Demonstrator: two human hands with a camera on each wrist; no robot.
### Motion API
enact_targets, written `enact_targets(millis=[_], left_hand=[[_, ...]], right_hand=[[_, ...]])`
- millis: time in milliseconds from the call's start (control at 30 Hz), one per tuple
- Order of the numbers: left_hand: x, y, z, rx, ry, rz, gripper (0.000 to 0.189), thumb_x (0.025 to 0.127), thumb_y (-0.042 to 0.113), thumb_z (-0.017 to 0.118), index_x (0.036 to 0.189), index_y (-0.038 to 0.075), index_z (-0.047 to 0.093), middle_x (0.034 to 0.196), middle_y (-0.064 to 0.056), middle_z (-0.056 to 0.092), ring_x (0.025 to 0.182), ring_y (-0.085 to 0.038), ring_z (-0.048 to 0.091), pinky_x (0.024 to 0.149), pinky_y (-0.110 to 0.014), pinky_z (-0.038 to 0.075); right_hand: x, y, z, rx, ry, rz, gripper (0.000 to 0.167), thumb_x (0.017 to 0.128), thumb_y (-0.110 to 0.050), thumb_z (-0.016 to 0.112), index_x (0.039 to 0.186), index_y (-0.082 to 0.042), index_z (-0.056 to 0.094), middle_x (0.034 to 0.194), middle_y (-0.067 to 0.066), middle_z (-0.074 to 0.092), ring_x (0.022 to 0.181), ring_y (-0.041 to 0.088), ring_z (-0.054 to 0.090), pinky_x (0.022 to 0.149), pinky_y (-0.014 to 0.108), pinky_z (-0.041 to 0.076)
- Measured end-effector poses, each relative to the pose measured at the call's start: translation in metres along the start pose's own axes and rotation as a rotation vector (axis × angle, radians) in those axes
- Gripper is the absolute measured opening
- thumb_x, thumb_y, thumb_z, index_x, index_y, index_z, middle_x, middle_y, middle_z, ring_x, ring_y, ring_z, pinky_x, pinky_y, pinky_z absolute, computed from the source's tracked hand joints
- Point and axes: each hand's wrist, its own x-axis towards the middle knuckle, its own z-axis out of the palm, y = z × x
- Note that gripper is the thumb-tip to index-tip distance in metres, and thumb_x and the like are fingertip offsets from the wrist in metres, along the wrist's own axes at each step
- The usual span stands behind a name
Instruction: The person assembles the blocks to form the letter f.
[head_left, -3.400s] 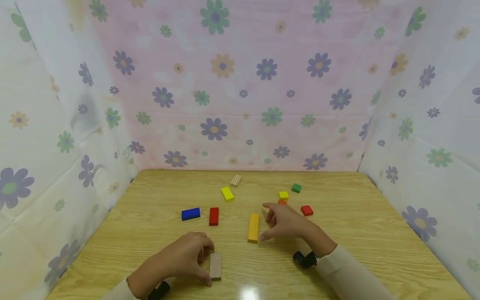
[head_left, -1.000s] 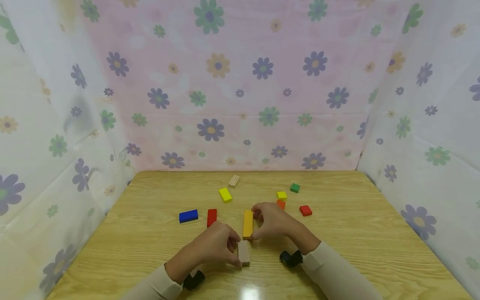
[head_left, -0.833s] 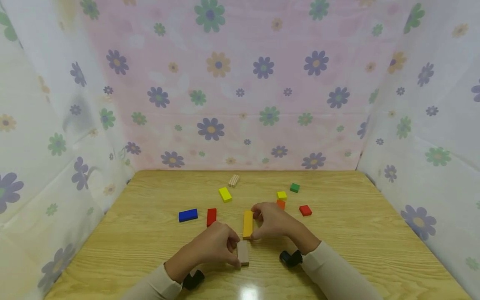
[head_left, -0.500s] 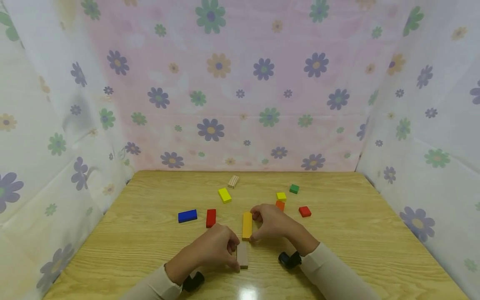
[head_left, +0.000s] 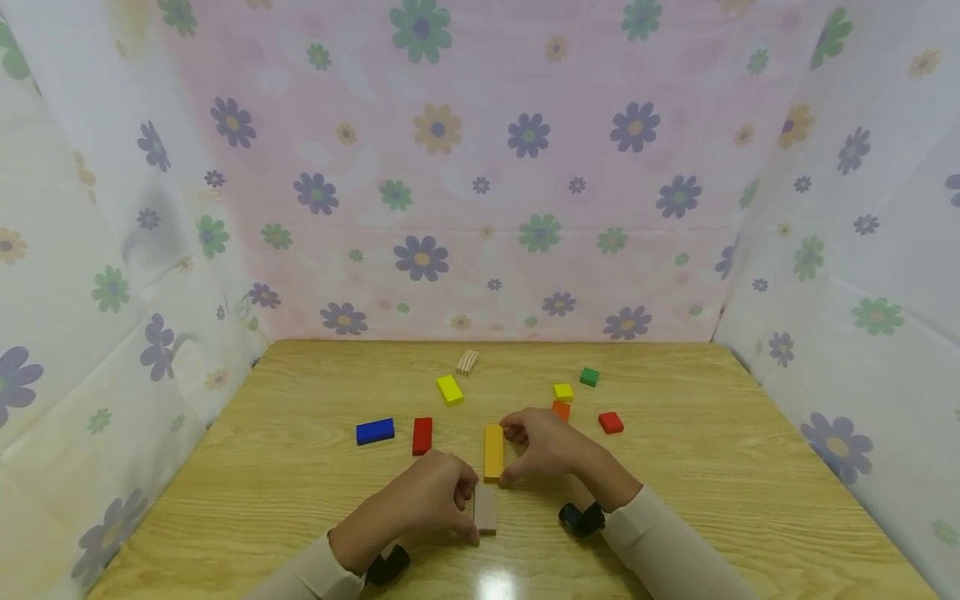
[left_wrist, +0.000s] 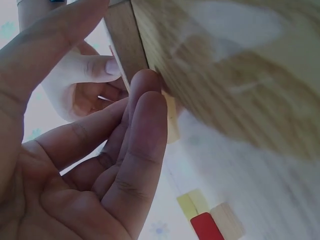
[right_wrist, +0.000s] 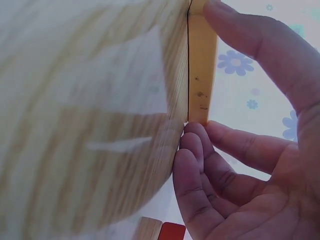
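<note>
My left hand (head_left: 427, 498) holds a plain wooden block (head_left: 485, 510) by its two ends, thumb at the near end and fingers at the far end. Just beyond it lies a longer orange-yellow block (head_left: 493, 452), pinched lengthwise by my right hand (head_left: 551, 448). The two blocks lie nearly in line, close end to end. In the left wrist view the thumb and fingertips meet the ends of the wooden block (left_wrist: 127, 40). The right wrist view has the orange-yellow block (right_wrist: 201, 70) between thumb and fingers.
Left of centre lie a blue block (head_left: 375, 432) and a red block (head_left: 422, 436). Further back are a yellow block (head_left: 450, 390) and a striped wooden piece (head_left: 467, 362). On the right sit small yellow (head_left: 563, 392), orange (head_left: 561, 410), green (head_left: 589, 377) and red (head_left: 611, 422) blocks.
Since the oldest frame, my left hand has brought the wooden block right, and my right hand has closed on the orange-yellow block, now slightly further left. Over the last second both hands barely move.
</note>
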Motion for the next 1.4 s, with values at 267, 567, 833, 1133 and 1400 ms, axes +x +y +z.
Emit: enact_targets(millis=[267,567,833,1133,1400], left_hand=[[-0.0023,0.0022,-0.0026,0.011,0.006,0.01,0.034,0.067,0.027,0.098,0.077,0.014,0.069,0.066,0.011,0.055,0.061,0.0,0.048,0.056,-0.018,0.042],[-0.0014,0.0026,-0.0044,0.005,-0.013,-0.009,0.031,0.07,0.028,0.097,0.076,0.015,0.069,0.065,0.011,0.055,0.06,-0.001,0.047,0.055,-0.019,0.041],[0.0008,0.0008,-0.0036,-0.024,-0.019,-0.031,0.029,0.072,0.026,0.096,0.073,0.017,0.068,0.062,0.011,0.054,0.059,-0.002,0.046,0.054,-0.019,0.037],[-0.0001,0.001,0.0013,-0.021,-0.018,-0.037,0.031,0.072,0.026,0.096,0.068,0.02,0.065,0.058,0.011,0.051,0.056,-0.002,0.043,0.052,-0.019,0.034],[0.0,0.004,0.0008,0.014,-0.01,-0.036,0.034,0.074,0.029,0.095,0.066,0.02,0.062,0.056,0.012,0.044,0.055,-0.002,0.04,0.052,-0.02,0.03]], right_hand=[[-0.0008,-0.0018,-0.0019,0.013,0.004,-0.02,0.085,0.067,-0.036,0.098,0.139,-0.006,0.064,0.128,0.004,0.071,0.113,0.02,0.066,0.101,0.045,0.055],[0.0014,-0.0034,0.0012,-0.029,0.016,0.006,0.085,0.066,-0.042,0.098,0.138,-0.01,0.066,0.124,0.002,0.071,0.11,0.019,0.065,0.1,0.044,0.055],[0.0018,-0.0053,0.0022,-0.031,0.022,0.04,0.086,0.066,-0.043,0.098,0.14,-0.013,0.066,0.123,0.001,0.068,0.109,0.018,0.063,0.1,0.043,0.055],[-0.0015,-0.0053,0.0048,-0.035,0.014,0.022,0.083,0.069,-0.041,0.097,0.14,-0.012,0.066,0.123,0.004,0.069,0.109,0.02,0.065,0.097,0.043,0.057],[0.0,-0.0039,0.0047,-0.056,0.017,-0.011,0.082,0.071,-0.041,0.096,0.141,-0.013,0.065,0.125,0.005,0.068,0.11,0.02,0.064,0.096,0.043,0.057]])
